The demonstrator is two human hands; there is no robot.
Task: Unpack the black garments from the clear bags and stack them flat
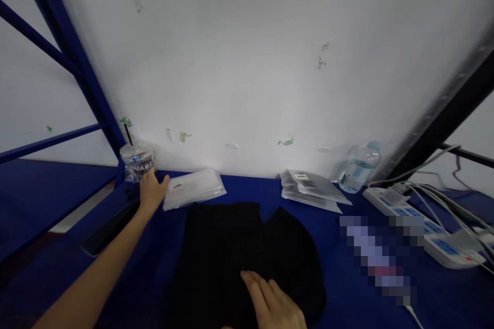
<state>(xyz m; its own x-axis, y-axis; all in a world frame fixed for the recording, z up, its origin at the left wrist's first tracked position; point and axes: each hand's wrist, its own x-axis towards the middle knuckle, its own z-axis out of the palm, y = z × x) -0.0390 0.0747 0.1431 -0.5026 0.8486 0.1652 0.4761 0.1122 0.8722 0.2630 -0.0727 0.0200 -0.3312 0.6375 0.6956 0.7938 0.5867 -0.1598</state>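
Observation:
My left hand (152,193) is stretched out to the far left, thumb spread from the fingers. Its fingertips are beside a drink cup wrapped in clear plastic (137,160) with a black straw; whether they touch it I cannot tell. Just right of that hand lies a small stack of frosted plastic bags (195,188) with a label. Black folded fabric, seemingly a garment (227,252), covers the middle of the blue table (250,187). On this cloth rests my right hand (276,300), its fingers extended and nothing visible in them.
More frosted bags (312,191) lie at the back right, near a clear water bottle (359,168). Further right is a white power strip (432,231) with cables. A dark flat object (110,229) lies under my left forearm. Blue metal bars (88,87) frame the left side.

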